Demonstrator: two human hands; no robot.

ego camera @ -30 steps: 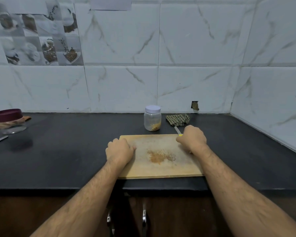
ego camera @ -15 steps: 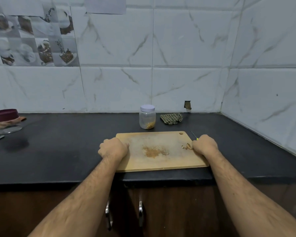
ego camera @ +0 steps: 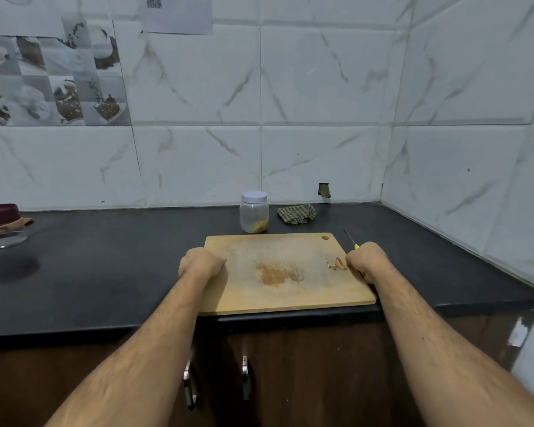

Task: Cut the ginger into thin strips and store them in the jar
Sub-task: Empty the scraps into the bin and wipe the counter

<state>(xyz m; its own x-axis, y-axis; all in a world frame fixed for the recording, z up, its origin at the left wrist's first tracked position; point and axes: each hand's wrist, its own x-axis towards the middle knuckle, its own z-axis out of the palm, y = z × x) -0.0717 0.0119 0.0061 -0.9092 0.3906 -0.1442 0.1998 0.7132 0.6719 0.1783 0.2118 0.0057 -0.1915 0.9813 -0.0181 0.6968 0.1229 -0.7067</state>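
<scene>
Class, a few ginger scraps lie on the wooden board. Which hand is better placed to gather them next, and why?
Probably the right hand: it grips the yellow-handled knife right beside the brown ginger scraps. The left hand rests curled across the wooden cutting board.

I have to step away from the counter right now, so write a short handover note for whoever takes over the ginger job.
Left hand: curled at the cutting board's left edge; whether it grips is unclear.
Right hand: grips the knife at the board's right edge, blade pointing away.
Jar: behind the board, lid on, some ginger at the bottom.
Done: apparently ginger already stored.
Left: a few ginger scraps by the right hand, and a brown stain mid-board.
</scene>
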